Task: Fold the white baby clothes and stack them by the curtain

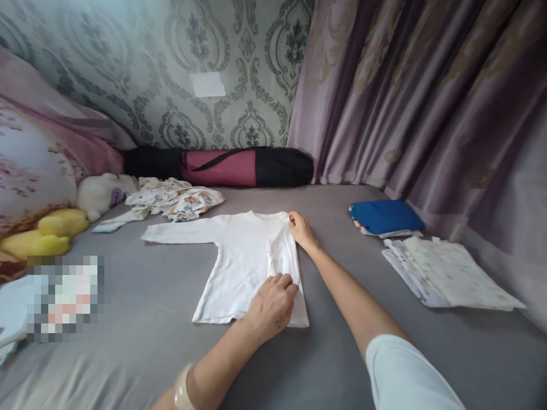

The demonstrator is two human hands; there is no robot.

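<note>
A white long-sleeved shirt (239,256) lies spread on the grey bed sheet, its neckline facing away from me. One sleeve stretches out to the left, while the other is folded in over the body of the shirt. My left hand (273,300), with a bangle on the wrist, is closed on the folded-in sleeve near the lower right of the shirt; its fingertips are partly hidden. Farther up, my right hand (301,230) pinches the shirt at its right shoulder.
Crumpled printed clothes (175,199) lie behind the shirt at left. A folded blue garment (387,216) and folded pale clothes (453,273) are at right. Yellow plush toys (47,233) rest at left. A long maroon and black bag (222,167) lies along the wall.
</note>
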